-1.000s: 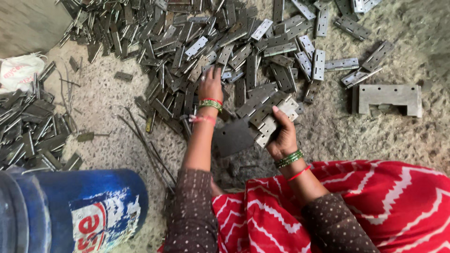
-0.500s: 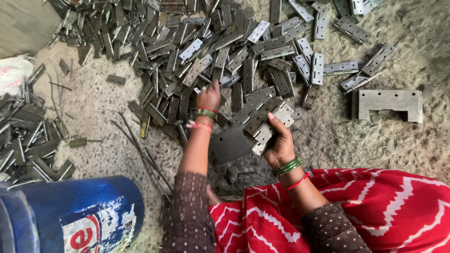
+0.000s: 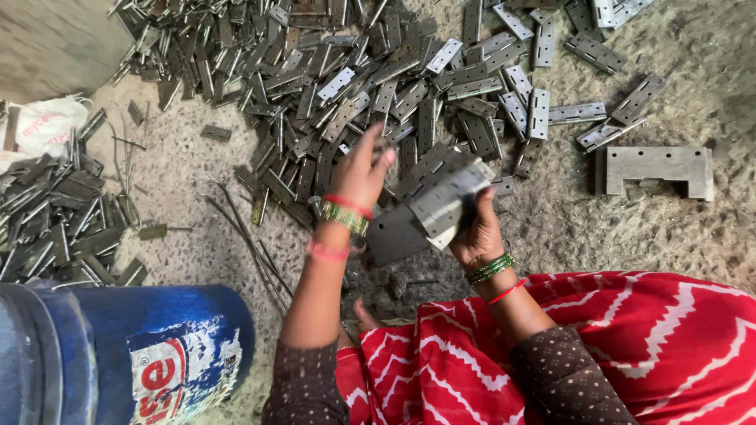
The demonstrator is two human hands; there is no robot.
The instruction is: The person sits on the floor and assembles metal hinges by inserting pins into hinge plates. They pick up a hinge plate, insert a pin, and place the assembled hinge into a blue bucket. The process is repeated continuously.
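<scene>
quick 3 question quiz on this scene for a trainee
1. True or false: the right hand holds a stack of metal hinges.
2. What lies beside the blue drum, further up the view?
A. a dark pile of metal strips
B. a wooden crate
C. a coil of rope
3. Fill in: the left hand is raised over the big ____ heap on the floor.

Key: 1 true; 2 A; 3 hinge

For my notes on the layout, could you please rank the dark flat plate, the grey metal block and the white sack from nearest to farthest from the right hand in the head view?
1. Dark flat plate: just left of the right hand, below the hinges it holds.
2. Grey metal block: on the floor, off to the right.
3. White sack: far left edge.
</scene>
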